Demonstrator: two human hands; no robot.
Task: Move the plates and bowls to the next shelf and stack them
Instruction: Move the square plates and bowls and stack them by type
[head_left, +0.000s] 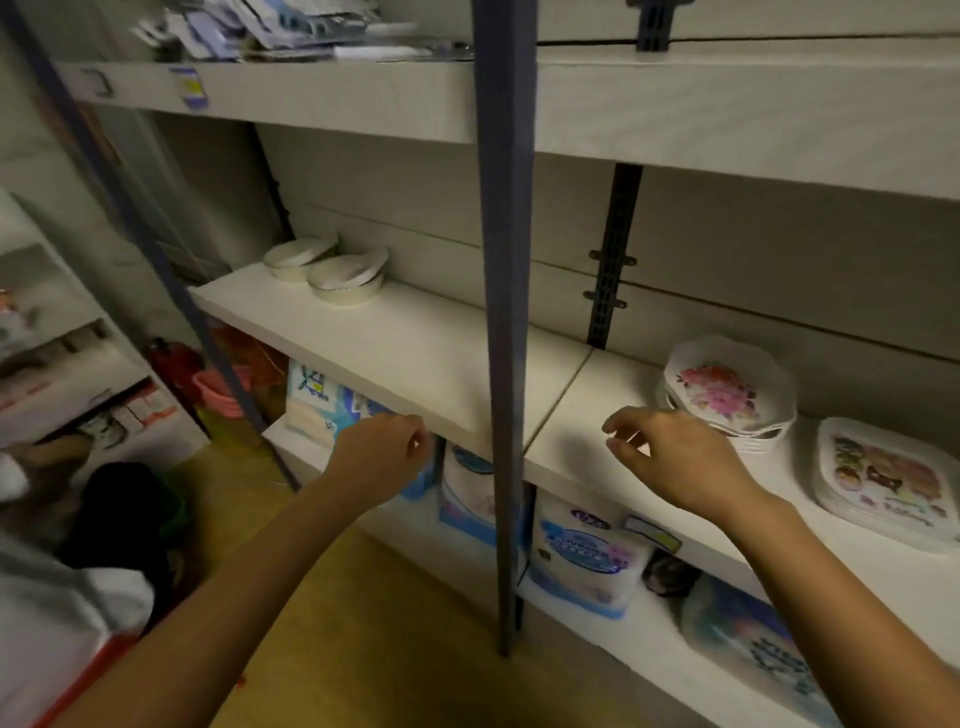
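Two stacks of cream bowls, upside down, stand at the back left of the left shelf board (415, 343): one stack (298, 255) behind, the other (347, 278) in front. On the right shelf board (587, 415) sit a stack of scalloped white plates with a pink flower print (724, 389) and a stack of squarish printed plates (885, 480). My left hand (382, 449) hovers at the left board's front edge, fingers loosely curled, holding nothing. My right hand (675, 452) hovers over the right board, just left of the flower plates, fingers relaxed and empty.
A grey-blue upright post (506, 312) divides the two shelf sections in front. Packs of tissue and paper rolls (592, 556) fill the shelf below. Papers lie on the top shelf (291, 31). Pink and green tubs (223, 392) and cartons stand on the floor at left.
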